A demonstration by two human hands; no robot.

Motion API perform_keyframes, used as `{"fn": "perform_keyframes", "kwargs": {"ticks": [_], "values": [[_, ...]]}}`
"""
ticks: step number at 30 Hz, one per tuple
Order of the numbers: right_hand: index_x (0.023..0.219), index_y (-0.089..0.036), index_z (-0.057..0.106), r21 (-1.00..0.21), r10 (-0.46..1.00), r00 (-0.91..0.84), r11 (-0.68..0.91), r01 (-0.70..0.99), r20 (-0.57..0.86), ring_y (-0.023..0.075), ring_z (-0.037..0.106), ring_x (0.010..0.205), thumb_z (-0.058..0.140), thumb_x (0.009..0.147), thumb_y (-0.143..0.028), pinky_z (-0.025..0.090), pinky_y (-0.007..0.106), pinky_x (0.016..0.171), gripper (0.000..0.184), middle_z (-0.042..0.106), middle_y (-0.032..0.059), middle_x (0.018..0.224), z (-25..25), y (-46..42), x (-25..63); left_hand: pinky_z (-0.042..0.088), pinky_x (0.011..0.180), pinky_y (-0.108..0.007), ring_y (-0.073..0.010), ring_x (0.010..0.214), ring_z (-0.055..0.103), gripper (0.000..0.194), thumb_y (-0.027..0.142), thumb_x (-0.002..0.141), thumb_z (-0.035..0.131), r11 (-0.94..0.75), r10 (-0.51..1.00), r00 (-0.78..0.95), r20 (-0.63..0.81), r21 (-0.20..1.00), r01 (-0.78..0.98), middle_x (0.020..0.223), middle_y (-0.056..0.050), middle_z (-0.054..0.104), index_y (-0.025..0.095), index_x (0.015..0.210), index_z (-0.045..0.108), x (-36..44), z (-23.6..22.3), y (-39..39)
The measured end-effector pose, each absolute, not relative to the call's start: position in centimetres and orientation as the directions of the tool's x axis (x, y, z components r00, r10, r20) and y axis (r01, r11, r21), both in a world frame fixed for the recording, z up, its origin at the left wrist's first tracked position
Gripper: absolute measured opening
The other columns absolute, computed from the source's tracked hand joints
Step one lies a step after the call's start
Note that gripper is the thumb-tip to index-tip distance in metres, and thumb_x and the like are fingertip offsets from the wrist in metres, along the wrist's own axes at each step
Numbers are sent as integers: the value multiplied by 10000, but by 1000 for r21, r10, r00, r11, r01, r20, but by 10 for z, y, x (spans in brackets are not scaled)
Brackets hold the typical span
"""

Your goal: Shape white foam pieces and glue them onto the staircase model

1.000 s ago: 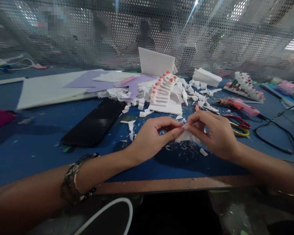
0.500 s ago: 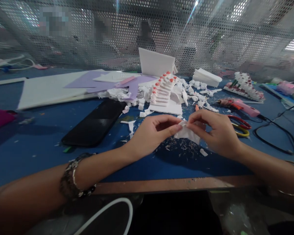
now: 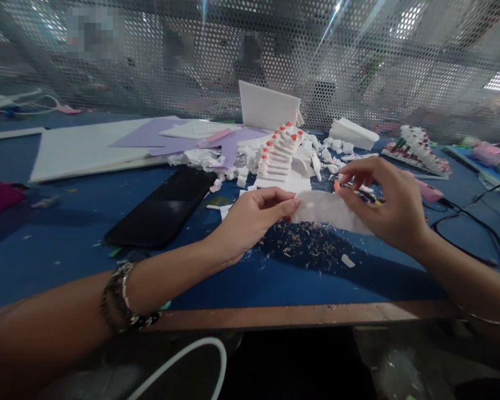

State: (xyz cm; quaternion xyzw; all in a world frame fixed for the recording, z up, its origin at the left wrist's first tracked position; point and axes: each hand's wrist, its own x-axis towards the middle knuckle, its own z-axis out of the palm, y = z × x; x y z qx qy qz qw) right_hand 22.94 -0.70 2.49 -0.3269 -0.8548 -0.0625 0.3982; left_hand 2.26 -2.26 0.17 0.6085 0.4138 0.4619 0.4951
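A thin white strip of tissue paper (image 3: 323, 208) is stretched out over the table, its left end pinched between thumb and fingers of my left hand (image 3: 254, 219). My right hand (image 3: 389, 205) is at the strip's other end, thumb and fingertips apart; part of the paper lies behind this hand. Just beyond stands a small white foam staircase model (image 3: 275, 166) edged with red flower-like bits. Crumpled white paper pieces (image 3: 198, 158) are heaped around it. Fine shreds (image 3: 312, 241) are scattered on the blue tabletop beneath the strip.
A black phone (image 3: 162, 208) lies left of my hands. Behind it are white foam boards (image 3: 75, 147) and purple sheets (image 3: 144, 133). At right are a pink glue gun (image 3: 428, 191), its black cord (image 3: 494, 228) and another white-and-red model (image 3: 423, 153). A perforated metal screen (image 3: 216, 72) closes the back.
My right hand has let go of the pinched paper and moved up and right, its fingers spreading. The strip is now drawn out flatter, while my left hand keeps its hold slightly further left.
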Motion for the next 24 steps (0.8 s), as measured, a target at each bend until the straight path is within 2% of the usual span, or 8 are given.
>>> {"fn": "perform_keyframes", "kwargs": {"ticks": [2,3,5,8,14,17,21,24], "values": [[989,-197,509,-46,407,-552,832,553,728,170,538,846,543,788,-243,444,326,763,208,579,57,906,24,-11,224,382,600,-170,-60,578,475,167,312,720,623,-152,960,249,130,986,68,607,43,544,159,660,596,24,2,-24],[1004,-200,499,-43,384,-583,858,512,716,176,532,896,539,793,-246,440,336,796,219,571,62,938,22,-14,221,380,591,-168,-59,572,473,166,310,718,624,-146,957,262,121,986,76,602,44,544,159,657,598,25,2,-24],[1017,-210,480,-98,407,-610,875,475,680,164,533,906,517,811,-246,445,328,791,212,562,57,952,19,-17,216,380,583,-168,-62,568,476,151,301,704,638,-136,950,295,106,987,83,598,45,548,158,665,608,27,2,-26],[988,-220,474,-181,509,-600,834,522,617,127,554,790,484,835,-254,442,305,731,157,577,28,911,13,-20,211,391,598,-172,-68,585,492,148,299,688,655,-124,939,331,97,990,62,623,40,564,156,692,619,28,2,-27],[899,-215,505,-252,570,-615,811,528,546,77,576,737,454,846,-191,409,240,701,78,619,-28,866,12,-23,208,391,633,-171,-68,626,490,166,317,712,640,-126,924,366,110,992,20,660,36,560,154,731,614,28,-2,-26],[878,-210,533,-264,572,-601,809,525,559,71,590,718,480,835,-211,403,220,678,68,640,-45,831,15,-24,208,389,643,-174,-71,646,488,174,317,712,642,-109,919,379,108,994,-19,689,30,566,151,753,613,29,-2,-27],[897,-224,573,-252,556,-592,817,519,583,68,605,722,532,810,-240,408,226,728,97,658,-57,831,16,-24,210,394,665,-190,-81,671,495,189,323,718,636,-103,911,398,104,994,-25,719,17,573,147,785,617,30,-3,-28],[918,-217,597,-231,547,-606,822,521,577,73,611,725,548,801,-235,418,204,671,128,670,-42,827,17,-25,213,394,668,-186,-77,669,494,177,311,720,638,-97,906,411,105,994,-41,704,20,565,151,793,621,30,-4,-27]]}}
